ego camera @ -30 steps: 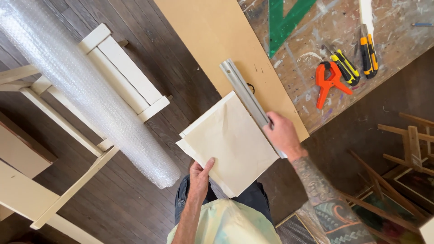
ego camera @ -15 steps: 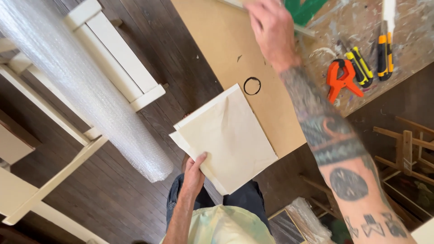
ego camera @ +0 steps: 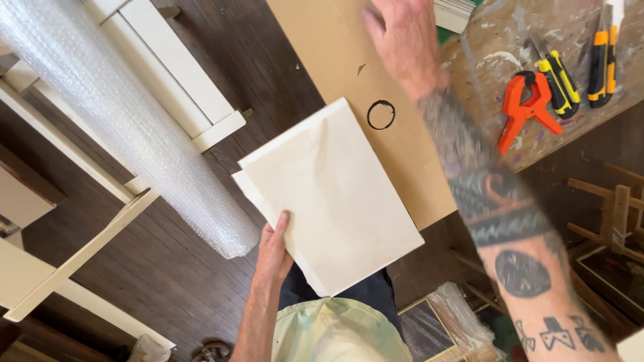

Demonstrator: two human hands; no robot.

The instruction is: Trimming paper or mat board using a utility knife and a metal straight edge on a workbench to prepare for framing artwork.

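Head view: left hand [ego camera: 274, 251] holds cream panels [ego camera: 332, 201] at the bench [ego camera: 496, 40] edge.
Its grip clasps the stack's lower left edge; the panels overlap a brown board [ego camera: 335, 53]. Right hand [ego camera: 402, 37], blurred, fingers spread and released, hovers over that board near an orange clamp [ego camera: 526, 107].

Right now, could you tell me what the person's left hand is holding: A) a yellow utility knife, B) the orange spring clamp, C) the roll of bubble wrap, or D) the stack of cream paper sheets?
D: the left hand grips the lower-left edge of the cream paper sheets, thumb lying on top.
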